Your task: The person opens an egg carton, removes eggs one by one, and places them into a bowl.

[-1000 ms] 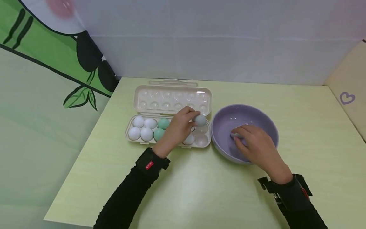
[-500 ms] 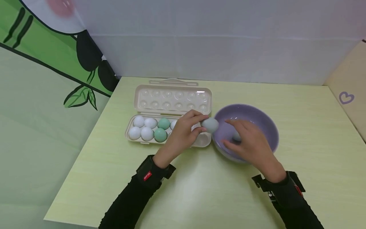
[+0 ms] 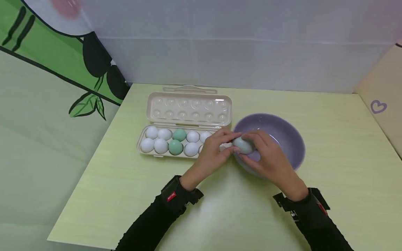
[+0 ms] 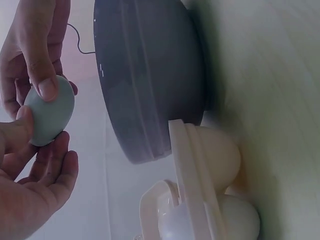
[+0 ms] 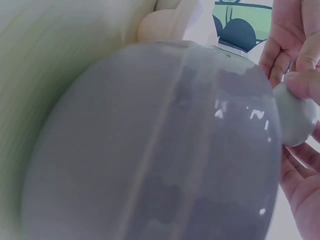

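Note:
A pale blue-grey egg [image 3: 243, 145] is held over the left rim of the purple bowl [image 3: 290, 139]. My left hand [image 3: 214, 150] pinches it from the left between thumb and fingers. From the right, my right hand [image 3: 270, 157] also has its thumb and fingers on the same egg. Both thumbs press the egg [image 4: 52, 112] in the left wrist view. To the left stands the open egg carton [image 3: 157, 156], its lower half holding several white eggs [image 3: 161, 146] and green eggs [image 3: 176, 147]. My left hand hides the carton's right end; my right hand covers part of the bowl's inside.
The carton's dimpled lid [image 3: 188, 108] lies folded back behind it. Carton and bowl stand close together on a pale wooden table [image 3: 339, 146]. Behind the table hangs a light cloth backdrop [image 3: 238, 62], with a side panel [image 3: 384, 90] at right.
My left hand has carried the egg rightward from the carton to the bowl's rim. My right hand let go of a pale egg in the bowl, then moved left and took hold of this egg.

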Action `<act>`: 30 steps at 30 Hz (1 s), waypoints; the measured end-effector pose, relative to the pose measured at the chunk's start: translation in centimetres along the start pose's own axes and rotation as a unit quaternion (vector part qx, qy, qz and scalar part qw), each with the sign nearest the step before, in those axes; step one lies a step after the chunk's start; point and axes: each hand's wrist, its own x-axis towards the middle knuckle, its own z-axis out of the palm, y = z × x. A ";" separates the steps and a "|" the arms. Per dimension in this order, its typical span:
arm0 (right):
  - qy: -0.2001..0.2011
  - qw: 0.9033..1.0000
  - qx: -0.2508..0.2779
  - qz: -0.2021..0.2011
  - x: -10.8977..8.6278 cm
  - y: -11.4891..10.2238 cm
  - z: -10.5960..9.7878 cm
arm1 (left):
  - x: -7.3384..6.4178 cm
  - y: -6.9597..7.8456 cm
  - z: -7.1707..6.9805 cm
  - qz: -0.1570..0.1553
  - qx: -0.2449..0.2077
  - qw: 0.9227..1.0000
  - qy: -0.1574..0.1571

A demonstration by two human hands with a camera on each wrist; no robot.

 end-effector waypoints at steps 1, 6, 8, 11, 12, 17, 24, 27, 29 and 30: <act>-0.002 1.000 0.000 0.001 0.0 0.0 0.0 | -0.1 -0.1 0.1 -0.003 0.000 1.000 -0.002; -0.014 1.000 0.008 0.007 -0.2 0.4 0.0 | -0.2 -0.1 0.1 -0.021 0.002 1.000 -0.023; -0.018 1.000 0.013 0.010 -0.4 0.7 -0.1 | -0.2 -0.1 0.0 -0.029 0.000 0.999 -0.031; -0.025 0.999 0.024 0.025 -0.8 1.2 -0.4 | -0.2 -0.2 -0.4 -0.037 0.001 0.999 -0.030; -0.026 0.999 0.025 0.033 -0.9 1.5 -0.5 | -0.3 -0.3 -0.7 -0.039 0.005 0.999 -0.027; -0.044 0.995 0.025 0.084 -1.7 2.5 -1.4 | -1.2 -1.2 -2.6 -0.046 0.036 0.998 -0.008; -0.093 0.986 0.005 0.135 -2.6 3.4 -2.1 | -2.6 -2.6 -5.0 -0.080 0.062 0.995 0.018; -0.114 0.982 -0.026 0.151 -3.0 3.6 -2.2 | -3.1 -3.1 -5.6 -0.090 0.065 0.994 0.026; -0.128 0.978 -0.039 0.160 -3.1 3.6 -2.2 | -3.3 -3.2 -5.8 -0.092 0.065 0.993 0.028; -0.136 0.976 -0.040 0.165 -3.2 3.7 -2.2 | -3.4 -3.2 -5.8 -0.094 0.067 0.993 0.028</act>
